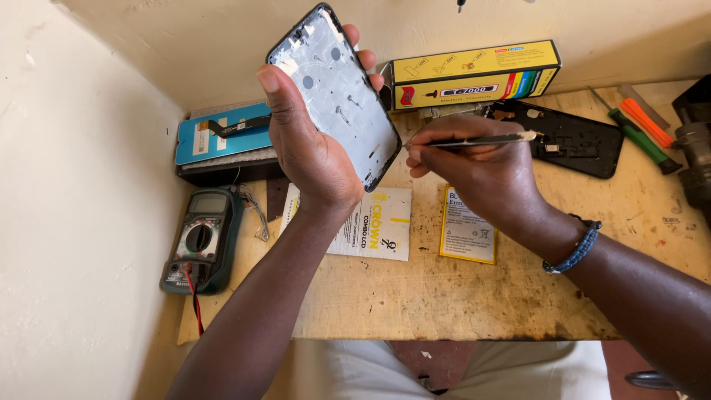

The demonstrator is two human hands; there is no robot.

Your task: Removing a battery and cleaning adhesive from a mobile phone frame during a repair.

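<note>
— What is each hand doing right now?

— The left hand [311,148] is wrapped around a phone frame [337,92], thumb on the near edge and fingertips curled over the far edge, holding it tilted up off the bench [459,296] with its bare inner side toward the camera. The right hand [474,167] is pinched shut on a thin metal tool [481,139], which looks like tweezers, lying level with the tip pointing away from the frame.

— So what stage does that look like?

— I'd judge the frame is being worked over or cleaned with the tool; the tool sits just beside the frame's lower edge, not touching it. The next move would call for turning the tip toward the frame and keeping the left hand's grip steady.

— What lies about the hands, counted?

— Beyond the right hand, one black phone back cover [574,141] and one yellow box [474,74]. Farther to that hand's right, two screwdrivers: one orange [646,122], one green [643,144]. Beneath the right hand, one yellow-edged battery [468,226]; beneath the left wrist, one white printed packet [374,226]. Left of the left hand, one blue-backed screen panel [222,133] on a dark tray, and nearer the person, one green multimeter [201,241] with a red lead.
</note>
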